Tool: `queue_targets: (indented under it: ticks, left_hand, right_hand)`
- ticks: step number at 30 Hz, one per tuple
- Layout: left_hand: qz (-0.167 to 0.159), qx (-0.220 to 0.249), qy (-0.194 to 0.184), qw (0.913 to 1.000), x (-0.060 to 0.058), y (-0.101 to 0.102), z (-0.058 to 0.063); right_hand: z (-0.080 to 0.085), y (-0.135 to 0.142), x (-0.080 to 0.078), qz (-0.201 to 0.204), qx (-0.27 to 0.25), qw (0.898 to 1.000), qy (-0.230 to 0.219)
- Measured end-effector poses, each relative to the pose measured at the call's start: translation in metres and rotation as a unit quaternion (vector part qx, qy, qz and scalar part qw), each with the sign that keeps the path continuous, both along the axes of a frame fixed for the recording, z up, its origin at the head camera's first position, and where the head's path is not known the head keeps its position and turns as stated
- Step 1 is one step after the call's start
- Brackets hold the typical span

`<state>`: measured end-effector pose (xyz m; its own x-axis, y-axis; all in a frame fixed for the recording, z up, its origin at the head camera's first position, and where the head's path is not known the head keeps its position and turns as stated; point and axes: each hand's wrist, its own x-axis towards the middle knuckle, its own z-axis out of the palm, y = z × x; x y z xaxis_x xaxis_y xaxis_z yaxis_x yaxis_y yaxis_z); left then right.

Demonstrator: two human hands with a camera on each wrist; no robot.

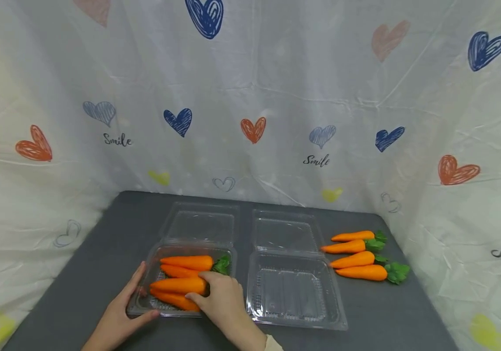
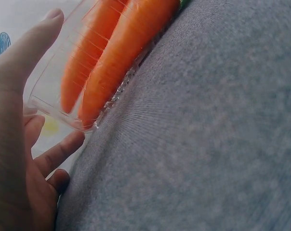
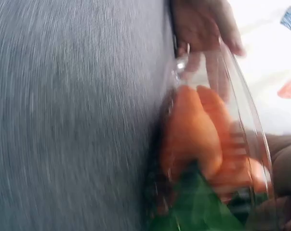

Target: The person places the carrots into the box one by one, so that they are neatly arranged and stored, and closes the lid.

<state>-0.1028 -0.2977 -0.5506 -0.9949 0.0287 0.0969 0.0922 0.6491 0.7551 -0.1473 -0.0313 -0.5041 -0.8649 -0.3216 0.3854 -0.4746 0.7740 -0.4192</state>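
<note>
Several orange carrots (image 1: 184, 262) with green tops lie side by side in the left clear plastic container (image 1: 151, 265), whose lid (image 1: 200, 226) is folded back. My right hand (image 1: 226, 302) reaches into that container and holds a front carrot (image 1: 178, 285) near its leafy end, with thumb and fingers on either side. At the container's left front corner, my left hand (image 1: 121, 312) touches the walls with straight, spread fingers and thumb. Through the clear wall, carrots (image 2: 116, 57) show in the left wrist view. The right wrist view is blurred, with carrots (image 3: 191, 137) and green leaves (image 3: 196, 202).
A second clear container (image 1: 255, 300) stands to the right with its lid (image 1: 285, 234) folded back. Several more carrots (image 1: 360, 273) lie in a row on the grey table (image 1: 391, 317) beyond it. A white curtain (image 1: 250, 63) with hearts hangs behind and at the sides.
</note>
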Motion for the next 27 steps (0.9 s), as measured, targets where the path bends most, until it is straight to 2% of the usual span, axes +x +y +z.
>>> queue_targets:
  ticks: [3,6,11,16,19,21,24,27]
  left_hand:
    - [0.001,-0.003,0.003,1.0000,0.001,-0.002,0.001]
    - [0.000,-0.006,0.008,0.9999,0.001,-0.003,0.000]
    - [0.004,-0.012,0.011,0.9999,0.002,-0.001,0.000]
    - [0.013,-0.001,-0.012,0.9998,0.002,0.000,0.002]
    - [0.012,0.008,-0.008,0.9999,0.002,-0.005,0.004]
    - [0.006,0.014,0.015,0.9998,0.002,-0.012,0.008]
    - [-0.015,0.028,0.079,0.9964,-0.001,-0.024,0.016]
    - [-0.065,0.078,0.136,0.9855,-0.011,-0.038,0.025]
  right_hand:
    - [0.001,-0.008,0.002,0.004,0.001,1.000,-0.014]
    - [0.001,-0.013,0.003,0.000,0.008,1.000,-0.010]
    - [0.004,-0.010,0.002,0.017,0.013,1.000,-0.015]
    - [0.013,0.009,0.002,0.047,-0.038,0.998,-0.025]
    - [0.023,0.029,-0.001,0.058,-0.078,0.995,-0.015]
    - [0.030,0.044,-0.007,0.053,-0.090,0.994,-0.008]
    - [0.039,0.066,-0.021,0.033,-0.090,0.995,-0.011]
    - [0.045,0.080,-0.040,0.015,-0.076,0.996,-0.033]
